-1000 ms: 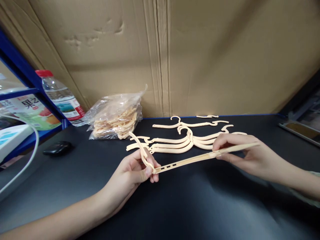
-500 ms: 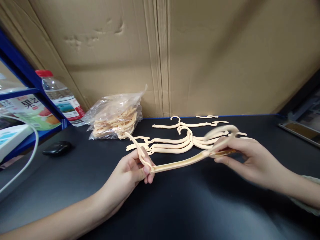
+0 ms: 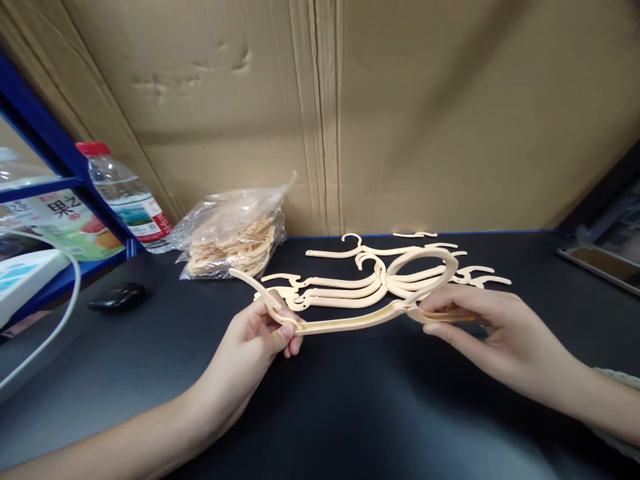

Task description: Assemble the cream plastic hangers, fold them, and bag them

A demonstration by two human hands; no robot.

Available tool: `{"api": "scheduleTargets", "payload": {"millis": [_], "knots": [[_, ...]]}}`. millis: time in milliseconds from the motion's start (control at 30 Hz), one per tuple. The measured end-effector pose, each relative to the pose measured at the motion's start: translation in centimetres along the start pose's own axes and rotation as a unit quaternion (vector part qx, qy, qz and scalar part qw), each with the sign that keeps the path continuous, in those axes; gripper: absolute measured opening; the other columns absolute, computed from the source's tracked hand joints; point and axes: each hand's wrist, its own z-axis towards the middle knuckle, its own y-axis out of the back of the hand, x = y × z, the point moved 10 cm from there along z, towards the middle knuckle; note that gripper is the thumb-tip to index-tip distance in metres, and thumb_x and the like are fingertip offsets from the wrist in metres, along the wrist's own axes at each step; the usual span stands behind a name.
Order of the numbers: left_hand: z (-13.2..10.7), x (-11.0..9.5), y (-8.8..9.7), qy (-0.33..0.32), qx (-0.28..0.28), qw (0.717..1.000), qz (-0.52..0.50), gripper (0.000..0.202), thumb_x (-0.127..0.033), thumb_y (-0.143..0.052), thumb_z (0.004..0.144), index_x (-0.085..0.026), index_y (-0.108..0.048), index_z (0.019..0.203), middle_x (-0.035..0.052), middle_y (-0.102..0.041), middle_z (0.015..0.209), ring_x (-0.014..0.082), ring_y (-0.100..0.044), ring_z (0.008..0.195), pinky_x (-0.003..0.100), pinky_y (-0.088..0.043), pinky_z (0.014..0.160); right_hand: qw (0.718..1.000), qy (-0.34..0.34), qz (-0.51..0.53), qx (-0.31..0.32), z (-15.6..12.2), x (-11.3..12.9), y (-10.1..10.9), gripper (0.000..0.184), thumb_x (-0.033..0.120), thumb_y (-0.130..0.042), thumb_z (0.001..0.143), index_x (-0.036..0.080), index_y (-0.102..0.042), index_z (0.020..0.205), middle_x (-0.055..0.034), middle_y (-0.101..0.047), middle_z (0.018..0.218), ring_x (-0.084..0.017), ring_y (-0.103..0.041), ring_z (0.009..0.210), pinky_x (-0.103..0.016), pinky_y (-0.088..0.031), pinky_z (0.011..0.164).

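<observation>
I hold one cream plastic hanger [image 3: 350,323] just above the black table [image 3: 350,413], between both hands. My left hand [image 3: 260,340] pinches its left arm end with thumb and fingers closed. My right hand [image 3: 480,327] grips the other side near the hook, which loops up over the fingers. Just behind it, several finished cream hangers [image 3: 380,280] lie in a loose pile on the table.
A clear plastic bag of cream hanger parts [image 3: 235,237] rests against the cardboard wall [image 3: 320,113]. A water bottle [image 3: 125,197], a blue shelf [image 3: 60,180], a white cable [image 3: 50,320] and a black mouse [image 3: 117,297] are at the left. A tray [image 3: 600,257] sits far right.
The straight strip has turned over between my hands, and its hook now curls up above my right fingers. Both hands shifted slightly left and lower.
</observation>
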Motion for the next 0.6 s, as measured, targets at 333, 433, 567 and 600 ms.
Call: {"api": "scheduleTargets", "payload": {"millis": [333,433,567,600], "knots": [[-0.1,0.8,0.6,0.033,-0.023,0.999,-0.036,0.023,-0.02,-0.082,0.063,-0.015,-0.06,0.067,-0.0012,-0.066,0.066,0.0108,-0.062,0.062,0.019,-0.051,0.062,0.996,-0.073,0.056,-0.002,0.0,-1.6,-0.1,0.011,0.035,-0.065,0.086,0.024,-0.066,0.087,-0.0018,-0.07,0.087,-0.019,-0.067,0.08,-0.029,-0.054,0.072],[-0.1,1.1,0.3,0.046,-0.011,0.998,-0.045,0.026,-0.025,-0.084,0.065,-0.016,-0.061,0.069,0.0003,-0.068,0.065,0.0118,-0.065,0.066,0.018,-0.053,0.064,0.993,-0.081,0.081,-0.012,0.1,-2.1,-0.1,0.014,0.036,-0.066,0.086,0.023,-0.067,0.089,-0.0029,-0.069,0.088,-0.019,-0.066,0.081,-0.03,-0.055,0.074],[-0.2,1.4,0.1,0.068,-0.009,0.996,-0.052,0.025,-0.028,-0.083,0.068,-0.015,-0.062,0.074,0.0025,-0.072,0.075,0.0117,-0.065,0.065,0.018,-0.054,0.062,0.992,-0.091,0.081,-0.035,0.2,-2.8,0.3,0.017,0.037,-0.068,0.084,0.022,-0.068,0.093,-0.0038,-0.069,0.087,-0.018,-0.065,0.076,-0.028,-0.056,0.069],[-0.2,1.5,0.0,0.075,-0.006,0.996,-0.053,0.024,-0.028,-0.082,0.07,-0.015,-0.062,0.074,0.0034,-0.072,0.079,0.0113,-0.065,0.065,0.018,-0.054,0.062,0.991,-0.094,0.084,-0.04,0.2,-3.0,0.4,0.017,0.037,-0.068,0.084,0.022,-0.068,0.094,-0.0044,-0.069,0.09,-0.018,-0.065,0.076,-0.028,-0.056,0.068]]}}
